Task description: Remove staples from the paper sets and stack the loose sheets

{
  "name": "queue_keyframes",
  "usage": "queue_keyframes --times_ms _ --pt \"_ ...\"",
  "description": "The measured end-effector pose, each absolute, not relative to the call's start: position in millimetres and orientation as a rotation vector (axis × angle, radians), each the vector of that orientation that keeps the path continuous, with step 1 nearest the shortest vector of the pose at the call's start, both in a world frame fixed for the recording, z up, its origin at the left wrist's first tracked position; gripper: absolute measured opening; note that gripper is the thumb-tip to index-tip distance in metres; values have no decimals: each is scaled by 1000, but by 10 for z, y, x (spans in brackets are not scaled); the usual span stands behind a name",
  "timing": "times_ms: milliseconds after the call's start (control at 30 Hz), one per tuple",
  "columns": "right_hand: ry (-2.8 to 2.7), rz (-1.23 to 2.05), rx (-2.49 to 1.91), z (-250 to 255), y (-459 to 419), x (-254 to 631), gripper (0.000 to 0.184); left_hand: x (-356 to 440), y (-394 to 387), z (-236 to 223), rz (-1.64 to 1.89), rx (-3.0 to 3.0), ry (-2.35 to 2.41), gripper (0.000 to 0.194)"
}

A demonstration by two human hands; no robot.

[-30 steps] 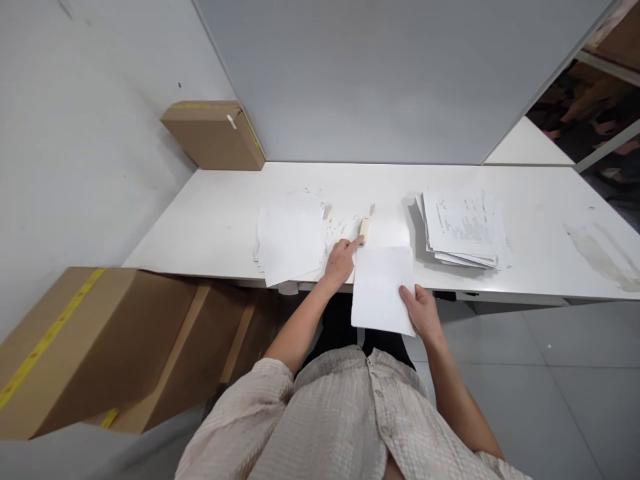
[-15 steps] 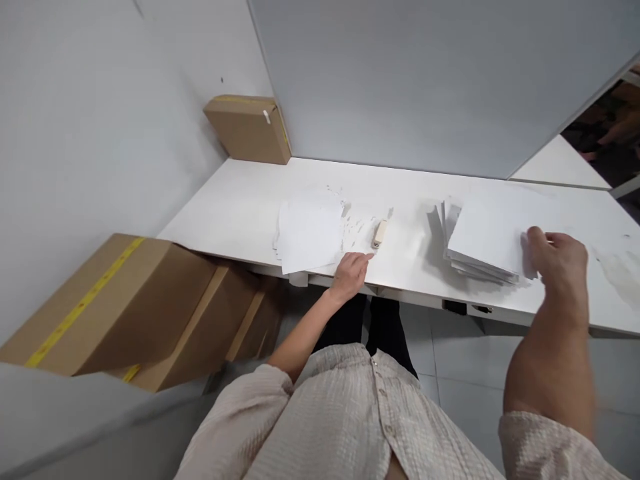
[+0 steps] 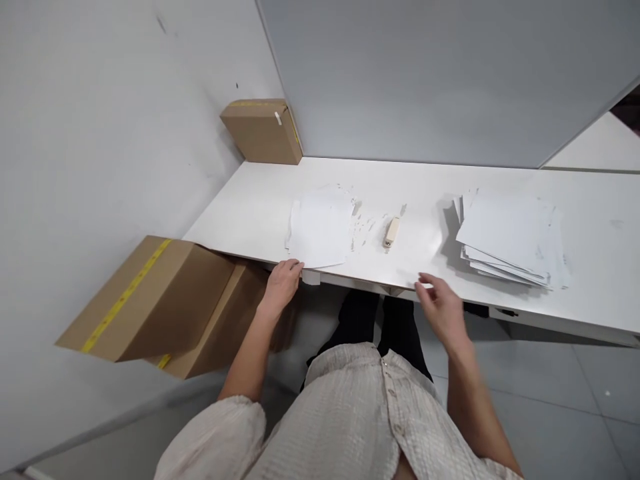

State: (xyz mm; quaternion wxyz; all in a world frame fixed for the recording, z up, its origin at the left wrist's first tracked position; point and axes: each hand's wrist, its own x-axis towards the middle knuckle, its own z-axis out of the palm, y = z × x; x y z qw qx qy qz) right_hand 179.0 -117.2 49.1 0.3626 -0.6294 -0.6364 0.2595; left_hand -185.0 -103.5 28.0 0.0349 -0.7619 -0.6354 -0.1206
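Cardboard boxes (image 3: 150, 307) fill the lower left of the frame, beside a person's left hand (image 3: 283, 285), now shifted from near the stapler to the front edge of the left paper pile (image 3: 323, 227); whether it grips a sheet cannot be told. The cream stapler (image 3: 393, 231) lies untouched at center. Right of it, the right hand (image 3: 441, 308), empty and loosely curled, has come away from the right paper stack (image 3: 510, 233), leaving the top sheet there.
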Motion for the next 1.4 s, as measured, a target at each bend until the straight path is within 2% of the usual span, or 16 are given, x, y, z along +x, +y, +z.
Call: queue_keyframes --times_ms 167,300,467,633,733,933,1033,1200,1400 --pt "-1803 871 -1447 335 -1215 1446 34 -1656 -1038 287 -768 -2259 -1958 19" --pt "-1671 1107 -1466 330 -1191 1290 37 -1413 -1105 296 -1039 -2253 -1970 15" --pt "-1351 1412 -1454 363 -1056 1207 49 -1137 -1208 256 -1065 -2371 -1879 15" --pt "-1226 1312 -1606 375 -875 1311 46 -934 -1337 211 -874 -2546 -1728 18" --pt "-1204 1358 -1622 310 -857 1379 49 -879 -1424 162 -891 -2624 -1724 16" --pt "-1158 1394 -1534 165 -1032 1408 37 -847 -1517 105 -1417 -2498 -2054 20" --pt "-1298 1274 -1572 197 -1116 1395 32 -813 -1484 125 -1586 -2281 -2309 22" --pt "-1709 858 -1572 349 -1198 1331 31 -697 -1378 165 -1675 -2165 -2533 26" --pt "-2238 319 -1276 566 -1318 1148 32 -559 -1352 316 -2373 -2188 -2733 37"
